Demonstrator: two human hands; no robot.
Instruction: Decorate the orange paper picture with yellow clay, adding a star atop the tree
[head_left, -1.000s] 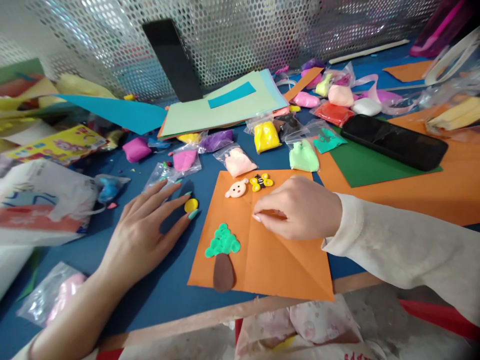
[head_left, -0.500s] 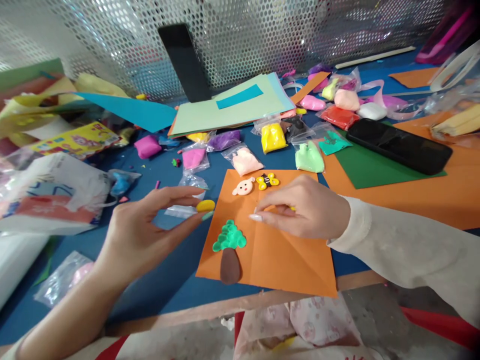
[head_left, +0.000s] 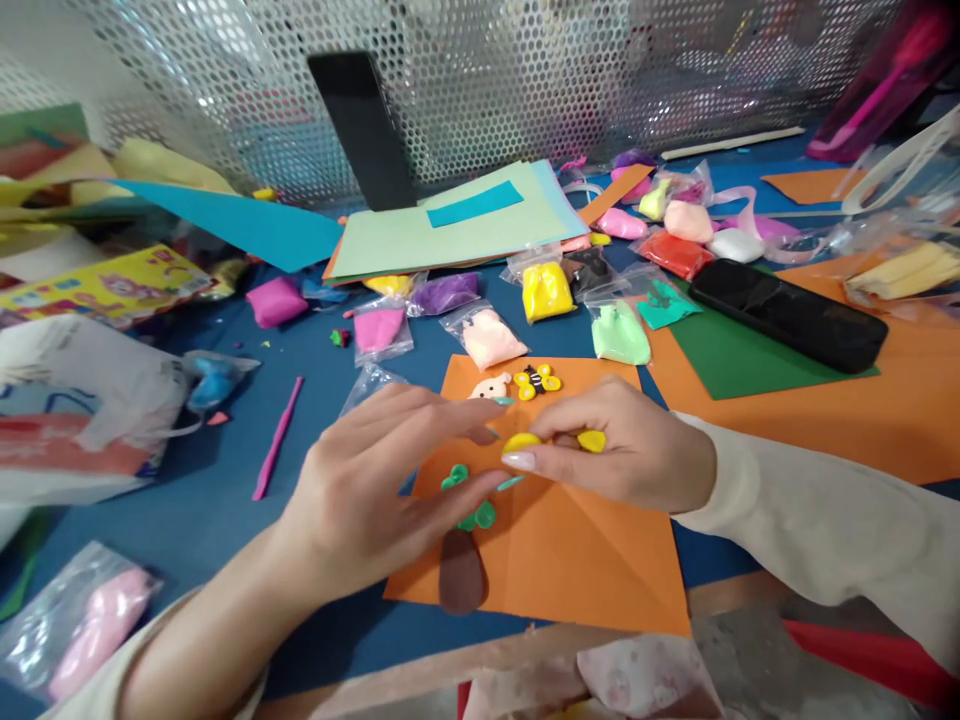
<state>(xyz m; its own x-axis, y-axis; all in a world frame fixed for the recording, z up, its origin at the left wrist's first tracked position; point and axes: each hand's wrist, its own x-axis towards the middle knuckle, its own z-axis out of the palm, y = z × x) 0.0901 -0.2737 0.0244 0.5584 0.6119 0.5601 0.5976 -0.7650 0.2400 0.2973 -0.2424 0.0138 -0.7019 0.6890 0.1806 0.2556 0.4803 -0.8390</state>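
Note:
My right hand (head_left: 619, 445) pinches a small yellow piece of modelling clay (head_left: 521, 442) between thumb and index finger. A second yellow clay piece (head_left: 592, 441) shows among its curled fingers. Around the first piece, my left hand (head_left: 397, 485) has thumb and fingers apart, seemingly not touching it. Below lies an orange paper sheet (head_left: 585, 560). On it are a black and yellow clay bee (head_left: 537, 382), a pale pink clay face (head_left: 489, 388) partly hidden by my left fingers, and a clay tree with green leaves (head_left: 480, 515) and a brown trunk (head_left: 461, 572).
Bagged clay lies behind the sheet, including yellow (head_left: 547, 290), pale pink (head_left: 491, 337) and light green (head_left: 620, 333). A black phone (head_left: 787, 312) rests at right; another dark slab (head_left: 364, 130) leans on the perforated metal panel. A pink tool (head_left: 278, 438) lies left, near a white bag (head_left: 82, 410).
My left hand has moved right over the sheet, and its fingers have parted from the yellow clay piece. That piece is now in my right fingertips. The pink tool has come into fuller view.

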